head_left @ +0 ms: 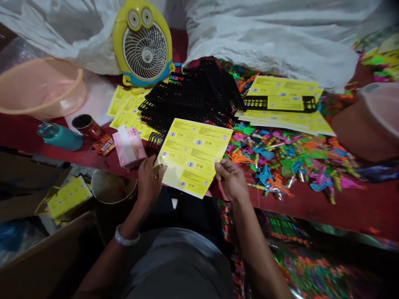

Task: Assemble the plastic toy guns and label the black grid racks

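Note:
A yellow sheet of printed labels [193,154] is held tilted above the front edge of the red table [343,203]. My left hand [149,180] grips its lower left corner, fingers closed on the paper. My right hand [230,177] pinches its right edge between thumb and fingers. A white band sits on my left wrist. Just behind the sheet lies a heap of black plastic racks [193,97].
Colourful small plastic pieces [289,160] cover the table to the right. More yellow label sheets [286,104] lie behind, with one black rack on top. At left stand a pink tissue pack [128,146], a can [85,124], a teal bottle [60,137], a pink basin [40,87] and a yellow fan [143,43].

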Demonstrator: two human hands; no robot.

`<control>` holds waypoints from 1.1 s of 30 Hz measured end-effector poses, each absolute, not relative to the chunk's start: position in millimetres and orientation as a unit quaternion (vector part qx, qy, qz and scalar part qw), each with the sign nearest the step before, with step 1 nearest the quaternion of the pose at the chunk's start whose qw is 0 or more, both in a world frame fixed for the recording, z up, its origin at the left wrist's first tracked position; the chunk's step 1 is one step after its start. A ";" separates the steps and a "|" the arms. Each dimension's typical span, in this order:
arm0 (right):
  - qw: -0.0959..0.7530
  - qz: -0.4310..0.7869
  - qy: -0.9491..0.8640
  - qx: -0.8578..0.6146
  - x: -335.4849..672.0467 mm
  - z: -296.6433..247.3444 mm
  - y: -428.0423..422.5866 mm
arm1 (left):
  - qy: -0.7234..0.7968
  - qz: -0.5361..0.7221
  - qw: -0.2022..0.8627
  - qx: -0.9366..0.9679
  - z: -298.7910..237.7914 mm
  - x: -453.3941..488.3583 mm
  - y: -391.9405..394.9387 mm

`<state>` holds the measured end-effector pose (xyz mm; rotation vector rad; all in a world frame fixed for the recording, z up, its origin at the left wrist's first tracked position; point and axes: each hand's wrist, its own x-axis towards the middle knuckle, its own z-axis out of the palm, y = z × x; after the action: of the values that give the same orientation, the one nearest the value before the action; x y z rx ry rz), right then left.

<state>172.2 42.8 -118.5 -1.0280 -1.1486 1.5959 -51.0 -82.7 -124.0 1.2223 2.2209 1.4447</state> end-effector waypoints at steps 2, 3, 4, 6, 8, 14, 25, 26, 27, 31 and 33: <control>0.448 0.647 -0.449 -0.423 185.3 -123.4 39.1 | 0.722 0.521 0.246 0.383 -127.6 -43.6 -80.7; 0.449 0.647 -0.443 -0.428 191.8 -126.0 37.1 | 0.707 0.528 0.295 0.365 -129.5 -40.5 -79.3; 0.451 0.646 -0.437 -0.434 198.2 -128.8 35.2 | 0.706 0.530 0.313 0.350 -131.3 -37.9 -77.6; 0.453 0.644 -0.428 -0.444 210.3 -134.8 32.5 | 0.737 0.523 0.269 0.333 -133.7 -34.4 -74.1; 0.442 0.642 -0.433 -0.453 221.5 -141.5 31.4 | 0.753 0.507 0.258 0.332 -134.1 -32.5 -71.2; 0.481 0.320 -0.611 -0.541 232.1 -148.8 19.0 | 0.666 0.510 0.467 0.278 -124.5 -23.5 -73.0; 0.365 0.163 -0.872 -0.282 162.3 -97.3 -19.5 | 0.661 0.422 0.342 0.517 -90.2 0.2 -87.0; 0.350 0.154 -0.881 -0.279 162.7 -94.8 -19.7 | 0.663 0.407 0.323 0.538 -89.2 -0.3 -88.1; 0.334 0.141 -0.890 -0.277 163.6 -92.4 -20.2 | 0.667 0.387 0.305 0.559 -88.2 -0.9 -89.2; 0.290 0.067 -0.918 -0.262 164.4 -84.8 -25.2 | 0.671 0.280 0.252 0.639 -81.7 -1.6 -93.1; 0.277 0.045 -0.923 -0.264 161.9 -84.1 -28.1 | 0.674 0.246 0.245 0.652 -79.1 -0.5 -94.0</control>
<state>161.9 -28.1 -84.1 -0.7095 -2.4770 0.1200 -0.5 -94.0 -79.1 1.7808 1.8388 0.6711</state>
